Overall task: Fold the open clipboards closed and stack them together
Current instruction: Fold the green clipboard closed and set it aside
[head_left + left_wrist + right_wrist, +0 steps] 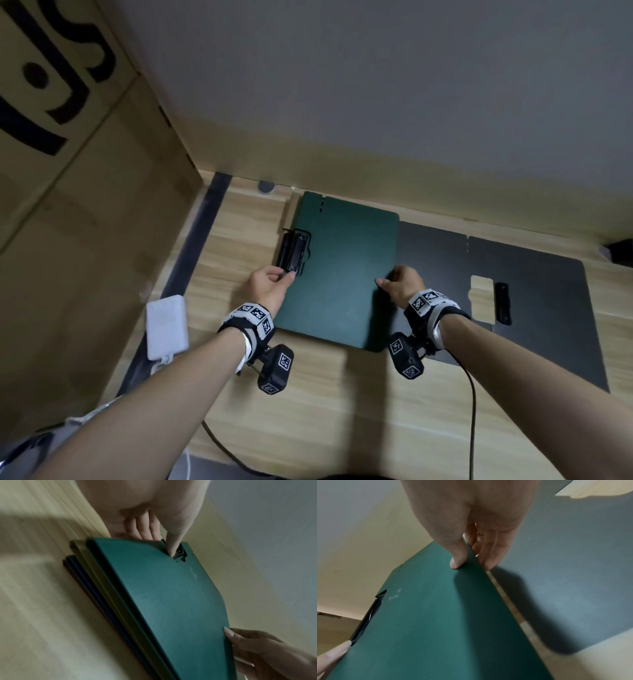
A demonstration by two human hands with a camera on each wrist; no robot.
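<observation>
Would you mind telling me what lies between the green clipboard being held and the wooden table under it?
Other closed clipboards, stacked beneath the green clipboard on the table; the left wrist view shows their edges.

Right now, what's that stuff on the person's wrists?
Both forearms are bare, with no sleeves. Each wrist wears a band of white tiles printed with black square codes, on dark straps. A small black camera block with the same codes hangs below each band. A black cable trails away.
</observation>
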